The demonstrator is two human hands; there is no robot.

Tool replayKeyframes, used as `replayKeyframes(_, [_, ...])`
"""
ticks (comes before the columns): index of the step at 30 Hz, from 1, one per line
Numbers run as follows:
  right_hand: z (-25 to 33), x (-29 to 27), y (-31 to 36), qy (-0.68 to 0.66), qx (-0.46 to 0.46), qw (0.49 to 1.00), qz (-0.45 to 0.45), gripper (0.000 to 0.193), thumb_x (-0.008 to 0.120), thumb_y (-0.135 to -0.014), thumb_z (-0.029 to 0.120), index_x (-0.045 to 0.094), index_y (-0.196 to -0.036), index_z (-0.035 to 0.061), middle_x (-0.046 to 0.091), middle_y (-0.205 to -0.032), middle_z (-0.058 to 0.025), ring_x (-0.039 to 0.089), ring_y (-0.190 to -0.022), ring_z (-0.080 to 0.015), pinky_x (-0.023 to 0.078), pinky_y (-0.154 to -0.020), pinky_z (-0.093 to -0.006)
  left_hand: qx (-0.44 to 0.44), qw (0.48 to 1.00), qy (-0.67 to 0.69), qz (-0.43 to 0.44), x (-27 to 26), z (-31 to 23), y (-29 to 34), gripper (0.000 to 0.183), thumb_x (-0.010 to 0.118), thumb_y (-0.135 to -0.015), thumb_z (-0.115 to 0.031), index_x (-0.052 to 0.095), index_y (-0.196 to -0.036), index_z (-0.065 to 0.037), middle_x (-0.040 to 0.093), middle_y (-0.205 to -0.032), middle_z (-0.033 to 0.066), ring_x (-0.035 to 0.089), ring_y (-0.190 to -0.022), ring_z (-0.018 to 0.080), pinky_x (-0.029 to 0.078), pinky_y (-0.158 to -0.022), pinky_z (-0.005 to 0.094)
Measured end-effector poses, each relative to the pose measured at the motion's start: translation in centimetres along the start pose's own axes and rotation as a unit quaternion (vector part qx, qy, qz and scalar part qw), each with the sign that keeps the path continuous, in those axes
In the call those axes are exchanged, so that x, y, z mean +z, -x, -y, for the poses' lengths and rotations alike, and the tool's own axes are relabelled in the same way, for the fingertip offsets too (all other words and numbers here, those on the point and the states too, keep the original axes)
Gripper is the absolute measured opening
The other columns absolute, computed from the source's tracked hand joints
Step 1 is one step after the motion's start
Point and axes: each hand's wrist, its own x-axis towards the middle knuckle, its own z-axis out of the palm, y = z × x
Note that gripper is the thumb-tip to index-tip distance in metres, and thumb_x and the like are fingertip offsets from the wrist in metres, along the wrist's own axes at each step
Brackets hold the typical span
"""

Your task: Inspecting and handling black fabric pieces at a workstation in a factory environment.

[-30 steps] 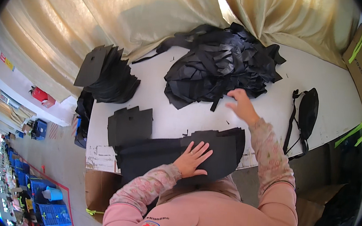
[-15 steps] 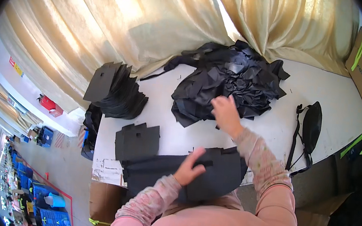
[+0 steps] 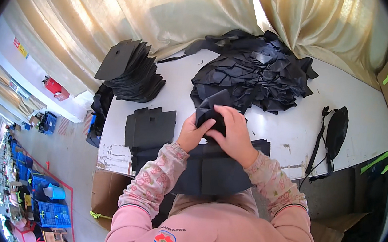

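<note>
Left hand [image 3: 192, 131]: the thumb presses on a folded black piece [image 3: 213, 105] from its left side; the other fingers are mostly hidden behind, so I cannot tell how they are bent.
Right hand [image 3: 235, 132]: the fingers are curved over the same piece from the right, with the thumb below them; it has hold of the piece.
Folded black piece: it is between the two hands, raised in front of the table [image 3: 287, 135], with one dull corner standing up above the fingers.
Black panels [image 3: 221, 173]: they lie flat under the hands, along the near edge of the table.
Black sheet with a small hole [image 3: 151, 126]: it lies left of the hands, close to the panels.
Stack of black sheets [image 3: 131, 69]: it leans at the left back of the table.
Heap of black pieces [image 3: 260, 71]: it is crumpled, behind the hands, near the curtain [image 3: 191, 7].
Black pouch [image 3: 337, 131]: it rests with its strap at the right, well apart from the hands.
</note>
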Motion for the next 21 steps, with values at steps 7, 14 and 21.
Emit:
replayKeyframes(7, [-0.5, -1.8, -1.7, 0.026, -0.067, 0.997, -0.034, 0.012, 0.067, -0.082, 0.003, 0.066, -0.094, 0.0053, 0.065, -0.079, -0.008, 0.063, -0.075, -0.0265, 0.047, -0.076, -0.0367, 0.07, 0.988, -0.136, -0.032, -2.3, -0.9, 0.6, 0.027, 0.071, -0.084, -0.004, 0.063, -0.11, -0.002, 0.067, -0.091, 0.0023, 0.058, -0.083, 0.0079, 0.049, -0.075, 0.0245])
replayKeyframes(14, [1.4, -5.5, -1.5, 0.122, -0.13, 0.984, 0.026, 0.015, 0.064, -0.076, -0.001, 0.064, -0.09, 0.0037, 0.064, -0.082, -0.0084, 0.062, -0.082, -0.0282, 0.048, -0.078, -0.0384, 0.269, 0.842, -0.423, -0.198, -7.3, -3.4, 0.8, 0.035, 0.061, -0.069, 0.009, 0.064, -0.101, -0.006, 0.062, -0.097, 0.0117, 0.061, -0.079, 0.0269, 0.051, -0.071, 0.0324])
replayKeyframes(21, [2.4, -9.5, 2.2, -0.09, -0.068, 0.961, 0.251, 0.009, 0.064, -0.079, 0.001, 0.06, -0.086, 0.0047, 0.063, -0.086, -0.0088, 0.06, -0.088, -0.0305, 0.049, -0.078, -0.0361, 0.215, 0.819, -0.516, -0.127, -16.6, -4.0, 5.5, 0.033, 0.06, -0.064, 0.01, 0.066, -0.092, -0.005, 0.068, -0.093, 0.0105, 0.064, -0.092, 0.0304, 0.049, -0.085, 0.0353])
